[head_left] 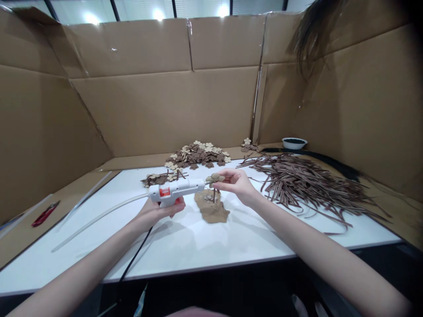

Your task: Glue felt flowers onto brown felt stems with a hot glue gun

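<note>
Glue gun (175,190) nozzle meets held flower (215,178); bowl (294,143) holds dark contents.

Flat white rectangular worktop (205,246), walled on three sides by tall brown corrugated cardboard panels (158,105). Toward the back, a heap of small brown and cream flower-shaped cutouts (198,155), with a smaller scatter of the same (161,178) just in front. At right, a wide tangle of long dark brown strips (304,182). Behind it, a small white round bowl with dark contents (294,143). Far left, a red-handled cutting tool (45,213) on cardboard.
</note>
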Demonstrator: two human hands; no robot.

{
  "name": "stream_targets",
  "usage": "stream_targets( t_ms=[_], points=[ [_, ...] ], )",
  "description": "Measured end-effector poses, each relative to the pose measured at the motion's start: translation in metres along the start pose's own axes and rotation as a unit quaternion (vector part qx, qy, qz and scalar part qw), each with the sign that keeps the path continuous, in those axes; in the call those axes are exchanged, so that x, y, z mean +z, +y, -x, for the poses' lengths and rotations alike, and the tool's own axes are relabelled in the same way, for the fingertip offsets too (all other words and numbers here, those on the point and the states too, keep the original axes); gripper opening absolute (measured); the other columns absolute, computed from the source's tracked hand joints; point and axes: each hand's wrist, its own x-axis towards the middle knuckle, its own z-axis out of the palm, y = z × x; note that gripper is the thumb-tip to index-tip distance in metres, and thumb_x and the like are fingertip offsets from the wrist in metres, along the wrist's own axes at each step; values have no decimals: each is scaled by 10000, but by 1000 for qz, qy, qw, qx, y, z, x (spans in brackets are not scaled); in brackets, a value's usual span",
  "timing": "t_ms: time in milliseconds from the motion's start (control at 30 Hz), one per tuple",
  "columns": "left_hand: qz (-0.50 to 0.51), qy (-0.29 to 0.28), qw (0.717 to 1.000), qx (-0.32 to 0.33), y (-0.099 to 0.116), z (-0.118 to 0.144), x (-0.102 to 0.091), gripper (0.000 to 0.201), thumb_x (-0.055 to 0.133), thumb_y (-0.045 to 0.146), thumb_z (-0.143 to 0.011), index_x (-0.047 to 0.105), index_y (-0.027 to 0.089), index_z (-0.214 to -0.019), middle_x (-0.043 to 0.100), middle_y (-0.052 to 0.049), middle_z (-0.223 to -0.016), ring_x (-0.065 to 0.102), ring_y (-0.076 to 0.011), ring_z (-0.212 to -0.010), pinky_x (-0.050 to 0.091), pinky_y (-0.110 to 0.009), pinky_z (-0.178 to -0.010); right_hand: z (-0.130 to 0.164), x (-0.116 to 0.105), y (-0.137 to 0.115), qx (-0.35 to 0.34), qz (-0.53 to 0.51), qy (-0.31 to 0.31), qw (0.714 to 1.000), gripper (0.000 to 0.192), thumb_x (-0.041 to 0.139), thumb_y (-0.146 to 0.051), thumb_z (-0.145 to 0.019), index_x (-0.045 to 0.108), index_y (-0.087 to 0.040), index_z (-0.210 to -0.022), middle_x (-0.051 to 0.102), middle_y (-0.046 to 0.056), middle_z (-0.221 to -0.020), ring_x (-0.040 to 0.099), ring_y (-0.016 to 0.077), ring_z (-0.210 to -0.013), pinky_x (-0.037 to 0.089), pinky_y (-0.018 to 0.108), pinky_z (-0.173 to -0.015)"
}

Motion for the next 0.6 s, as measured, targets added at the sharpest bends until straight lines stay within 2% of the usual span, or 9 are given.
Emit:
stream_targets(
  t_ms=[600],
  points=[
    [-29,11,1000,-4,0,0,0,197,673,318,-737,577,153,-687,532,18,-605,486,-117,-570,405,-236,-583,1,0,-1,0,3,-3,1000,272,848,-235,-570,720,-164,-800,716,29,-778,640,138,-679,510,279,-651]
  ],
)
